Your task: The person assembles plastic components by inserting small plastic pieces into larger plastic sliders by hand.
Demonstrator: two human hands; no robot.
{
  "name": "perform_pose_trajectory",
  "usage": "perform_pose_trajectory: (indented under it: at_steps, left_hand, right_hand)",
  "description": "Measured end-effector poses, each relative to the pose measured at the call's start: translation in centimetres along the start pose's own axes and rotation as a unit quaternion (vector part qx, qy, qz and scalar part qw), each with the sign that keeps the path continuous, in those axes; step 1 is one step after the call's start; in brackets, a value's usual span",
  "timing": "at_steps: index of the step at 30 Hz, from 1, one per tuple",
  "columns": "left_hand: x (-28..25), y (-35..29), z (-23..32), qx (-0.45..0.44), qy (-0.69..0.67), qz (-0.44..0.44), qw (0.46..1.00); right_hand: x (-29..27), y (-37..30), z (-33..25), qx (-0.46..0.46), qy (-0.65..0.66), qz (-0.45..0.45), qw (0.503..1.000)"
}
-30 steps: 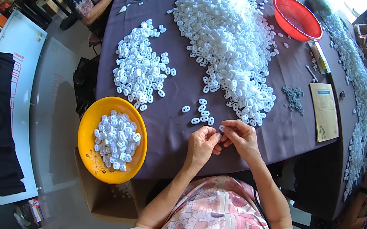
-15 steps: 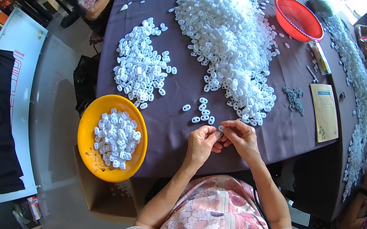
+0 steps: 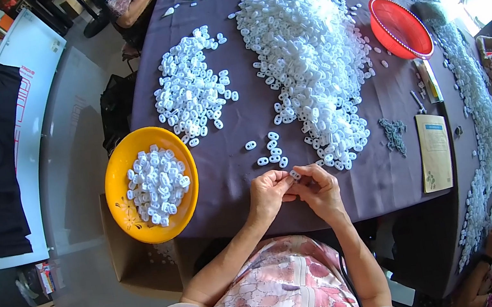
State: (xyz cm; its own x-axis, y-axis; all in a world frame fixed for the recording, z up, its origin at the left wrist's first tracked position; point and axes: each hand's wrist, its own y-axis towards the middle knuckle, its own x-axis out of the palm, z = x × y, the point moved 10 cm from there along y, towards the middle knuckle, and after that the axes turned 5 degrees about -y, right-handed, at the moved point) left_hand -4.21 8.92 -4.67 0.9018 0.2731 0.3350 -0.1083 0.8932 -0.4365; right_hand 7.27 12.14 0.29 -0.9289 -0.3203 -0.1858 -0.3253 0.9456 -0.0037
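At the near edge of the table, my left hand and my right hand meet with fingertips pinched together. Between them is a small white oval plastic piece with two holes; both hands grip it. Just beyond my fingers lies a little group of the same pieces. A large heap of them stretches away up the table, its near tip beside my right hand. To the left is a smaller loose pile. A yellow bowl at the table's left edge holds many more.
A red basket, a tangle of grey-green thread and a tan paper packet sit on the right. Below the bowl is a cardboard box. Other people's arms show at the far left and along the right side.
My right hand's fingers have shifted slightly around the white piece, which now shows its two-hole face more. The picture has moved a little; the piles look the same.
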Motion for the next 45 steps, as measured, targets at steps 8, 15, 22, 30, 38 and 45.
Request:
perform_pose_trajectory:
  at_steps: [8, 15, 22, 30, 38, 45]
  left_hand:
    - [0.2, -0.1, 0.1, -0.013, -0.008, -0.013, 1.000]
    - [0.3, 0.1, -0.1, 0.030, -0.007, -0.023, 0.999]
    - [0.2, 0.2, -0.4, 0.012, 0.000, -0.031, 0.999]
    - [0.3, 0.4, -0.9, -0.036, 0.011, -0.058, 0.998]
    - [0.2, 0.3, -0.7, -0.037, 0.027, -0.058, 0.997]
    - [0.3, 0.0, -1.1, -0.055, 0.000, -0.056, 0.997]
  right_hand:
    - [0.1, -0.3, -1.9, -0.069, -0.134, 0.036, 0.988]
    - [0.7, -0.6, -4.4, -0.135, -0.205, 0.066, 0.967]
    - [1.2, -0.5, -2.6, -0.135, -0.277, 0.016, 0.951]
    - [1.3, -0.5, -3.2, -0.151, -0.270, 0.011, 0.951]
    - [0.6, -0.4, -2.6, -0.111, -0.241, 0.031, 0.964]
    - [0.6, -0.7, -2.7, -0.128, -0.245, 0.037, 0.960]
